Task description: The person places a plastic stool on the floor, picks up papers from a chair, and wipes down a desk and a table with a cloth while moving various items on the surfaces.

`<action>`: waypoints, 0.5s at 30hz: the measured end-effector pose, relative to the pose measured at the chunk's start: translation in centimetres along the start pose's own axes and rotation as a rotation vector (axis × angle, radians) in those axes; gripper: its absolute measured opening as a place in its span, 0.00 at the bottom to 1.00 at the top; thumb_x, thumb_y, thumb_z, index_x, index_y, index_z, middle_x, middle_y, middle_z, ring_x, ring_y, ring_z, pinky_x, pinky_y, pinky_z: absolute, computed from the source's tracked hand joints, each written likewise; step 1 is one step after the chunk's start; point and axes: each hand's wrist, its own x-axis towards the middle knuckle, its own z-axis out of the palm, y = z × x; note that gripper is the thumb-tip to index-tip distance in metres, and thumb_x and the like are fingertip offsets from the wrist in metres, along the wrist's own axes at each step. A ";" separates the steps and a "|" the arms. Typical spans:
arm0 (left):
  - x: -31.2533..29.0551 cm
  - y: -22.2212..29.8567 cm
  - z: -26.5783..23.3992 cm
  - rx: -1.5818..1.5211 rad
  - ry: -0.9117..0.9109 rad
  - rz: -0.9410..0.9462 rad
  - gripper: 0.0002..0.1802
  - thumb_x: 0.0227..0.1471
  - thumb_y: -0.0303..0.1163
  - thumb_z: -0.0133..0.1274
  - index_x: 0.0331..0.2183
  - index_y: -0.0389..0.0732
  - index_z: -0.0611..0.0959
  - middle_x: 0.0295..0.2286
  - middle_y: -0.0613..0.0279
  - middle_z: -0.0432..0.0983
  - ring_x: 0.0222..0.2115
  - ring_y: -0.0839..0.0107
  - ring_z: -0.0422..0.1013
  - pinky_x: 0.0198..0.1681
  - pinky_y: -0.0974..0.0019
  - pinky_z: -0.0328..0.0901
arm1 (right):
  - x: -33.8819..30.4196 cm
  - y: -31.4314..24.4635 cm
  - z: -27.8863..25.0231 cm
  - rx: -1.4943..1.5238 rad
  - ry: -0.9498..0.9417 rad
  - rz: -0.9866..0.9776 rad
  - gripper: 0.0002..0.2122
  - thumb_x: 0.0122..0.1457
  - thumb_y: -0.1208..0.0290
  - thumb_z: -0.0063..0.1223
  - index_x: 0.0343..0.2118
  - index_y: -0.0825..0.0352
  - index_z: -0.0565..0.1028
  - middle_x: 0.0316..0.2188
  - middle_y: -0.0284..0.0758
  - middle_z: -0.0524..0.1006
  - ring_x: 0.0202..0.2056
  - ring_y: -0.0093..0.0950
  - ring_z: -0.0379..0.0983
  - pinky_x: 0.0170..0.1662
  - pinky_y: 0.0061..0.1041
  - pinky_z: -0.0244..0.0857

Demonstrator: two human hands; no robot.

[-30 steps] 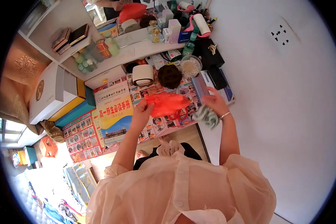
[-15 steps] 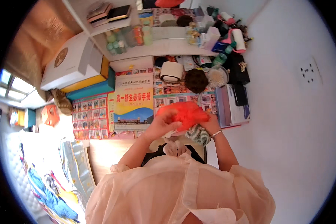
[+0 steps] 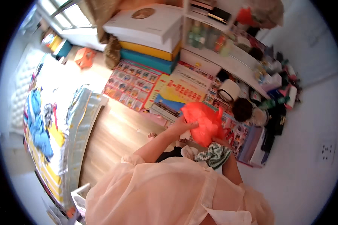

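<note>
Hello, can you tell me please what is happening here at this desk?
A person in a pale pink blouse holds an orange plastic bag in front of the body, above a desk covered with colourful printed sheets. The left hand grips the bag's side. The right hand is mostly hidden under it, beside a green and white knitted cloth.

The bag (image 3: 203, 123) is bright orange, the knitted cloth (image 3: 215, 155) green and white, the blouse (image 3: 169, 195) pale peach, the stacked boxes (image 3: 150, 41) white, yellow and teal
</note>
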 end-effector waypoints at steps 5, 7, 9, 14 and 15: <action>-4.0 -0.3 -1.3 -0.147 -0.011 0.040 0.23 0.40 0.25 0.52 0.42 0.38 0.65 0.39 0.61 0.65 0.41 0.71 0.61 0.44 0.67 0.58 | -0.7 2.9 1.7 -0.123 -0.057 0.083 0.24 0.41 0.73 0.55 0.44 0.70 0.62 0.39 0.34 0.67 0.39 0.23 0.64 0.39 0.20 0.59; -4.6 -1.0 -2.6 -0.105 0.041 0.107 0.23 0.40 0.25 0.51 0.42 0.38 0.66 0.39 0.61 0.65 0.40 0.72 0.62 0.43 0.68 0.58 | -0.6 4.0 2.5 -0.184 -0.082 0.108 0.25 0.41 0.72 0.55 0.44 0.70 0.61 0.40 0.35 0.66 0.39 0.23 0.64 0.40 0.20 0.59; -5.2 -1.0 -3.8 -0.058 0.074 0.157 0.22 0.41 0.26 0.51 0.41 0.38 0.66 0.38 0.62 0.65 0.40 0.72 0.62 0.43 0.68 0.58 | -0.1 4.9 3.6 -0.243 -0.094 0.117 0.26 0.41 0.72 0.55 0.45 0.70 0.61 0.41 0.35 0.66 0.40 0.23 0.63 0.40 0.20 0.59; -3.8 0.8 -5.1 -0.242 0.214 0.159 0.17 0.44 0.31 0.48 0.39 0.37 0.69 0.35 0.64 0.68 0.37 0.75 0.63 0.39 0.71 0.59 | -0.3 1.6 11.0 -0.780 -0.218 0.027 0.24 0.45 0.65 0.53 0.44 0.70 0.61 0.40 0.34 0.66 0.40 0.22 0.63 0.41 0.20 0.58; -3.7 1.1 -5.3 -0.192 0.220 0.138 0.17 0.45 0.34 0.48 0.38 0.37 0.69 0.35 0.64 0.68 0.37 0.76 0.63 0.39 0.71 0.59 | 0.1 2.1 11.6 -0.800 -0.160 -0.016 0.23 0.44 0.64 0.53 0.42 0.70 0.64 0.38 0.33 0.68 0.38 0.22 0.64 0.40 0.19 0.59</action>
